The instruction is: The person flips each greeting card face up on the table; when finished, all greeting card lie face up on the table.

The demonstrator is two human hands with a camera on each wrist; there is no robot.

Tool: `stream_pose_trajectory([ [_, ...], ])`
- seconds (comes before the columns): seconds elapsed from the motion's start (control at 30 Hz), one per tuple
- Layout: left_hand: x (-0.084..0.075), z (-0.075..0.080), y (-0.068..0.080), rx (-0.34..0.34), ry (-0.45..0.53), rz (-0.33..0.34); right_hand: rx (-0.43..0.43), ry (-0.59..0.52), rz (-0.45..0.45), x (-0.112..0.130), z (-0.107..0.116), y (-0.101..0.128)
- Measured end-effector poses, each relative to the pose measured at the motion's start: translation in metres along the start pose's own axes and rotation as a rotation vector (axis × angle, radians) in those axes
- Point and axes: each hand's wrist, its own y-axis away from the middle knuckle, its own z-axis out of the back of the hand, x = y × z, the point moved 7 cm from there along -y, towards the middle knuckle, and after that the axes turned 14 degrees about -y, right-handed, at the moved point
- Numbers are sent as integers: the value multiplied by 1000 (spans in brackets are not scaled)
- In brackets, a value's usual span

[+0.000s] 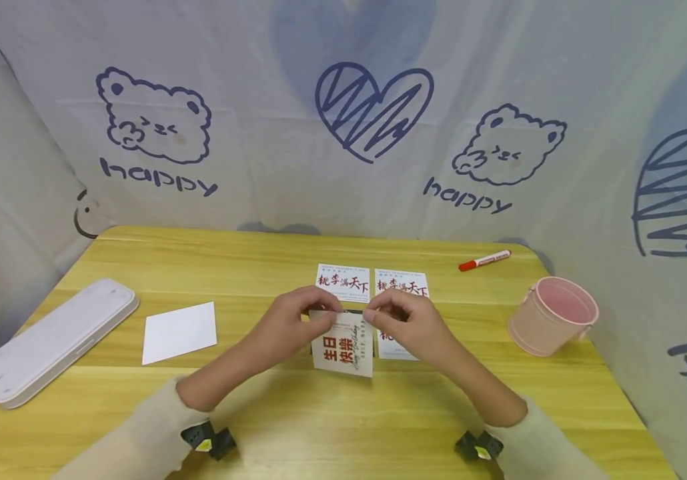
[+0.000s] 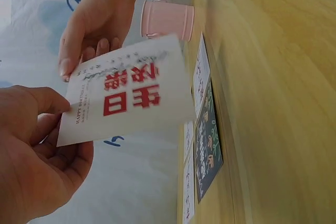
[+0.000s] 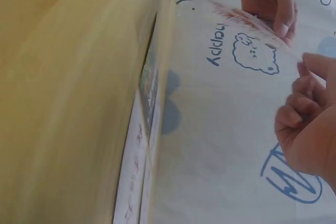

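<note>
A white card with red characters (image 1: pixel 343 351) is held up just above the yellow table (image 1: pixel 247 267). My left hand (image 1: pixel 327 319) pinches its top left corner, thumb on the printed face (image 2: pixel 131 95). At the top right corner, my right hand (image 1: pixel 379 313) pinches the card with curled fingers. In the left wrist view my left hand (image 2: pixel 50 114) is in front of the card and my right hand (image 2: pixel 71 64) behind it. The right wrist view shows the card edge-on (image 3: pixel 247 20) between my right hand (image 3: pixel 302 69) and left hand (image 3: pixel 281 24). A dark card (image 2: pixel 208 140) lies on the table under the held one.
Two white cards with red writing (image 1: pixel 343 283) (image 1: pixel 402 285) lie beyond the hands, and another (image 1: pixel 393 348) lies partly under my right hand. A blank white sheet (image 1: pixel 179 331) and a long white case (image 1: pixel 49 340) are at the left. A red marker (image 1: pixel 484 260) and a pink bucket (image 1: pixel 553 313) are at the right.
</note>
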Motion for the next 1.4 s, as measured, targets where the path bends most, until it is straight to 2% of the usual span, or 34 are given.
stream_pose_trajectory([
  [0.2, -1, -5, 0, 55, 0, 3, 136, 163, 37, 7, -14, 2],
  [0.27, -2, -6, -1, 56, 7, 3, 137, 173, 40, 8, -15, 3],
  [0.37, -2, -3, -3, 34, 35, 28, 88, 149, 50, 7, -10, 3],
  [0.53, 6, 4, -8, -33, 141, 92, -71, 47, 30, 1, 5, 0],
  [0.73, 18, 12, -11, -88, 262, 142, -238, -216, 47, -2, 23, -1],
  [0.87, 23, 13, -12, -82, 326, 152, -298, -359, 66, -3, 30, -3],
  [1.0, 27, 12, -14, -78, 414, 163, -298, -413, 50, -4, 30, -4],
  [1.2, 31, 18, -13, -82, 440, 184, -233, -337, -7, -8, 29, -6],
  [1.4, 35, 17, -12, -74, 397, 198, -158, -166, -59, -11, 26, -5],
])
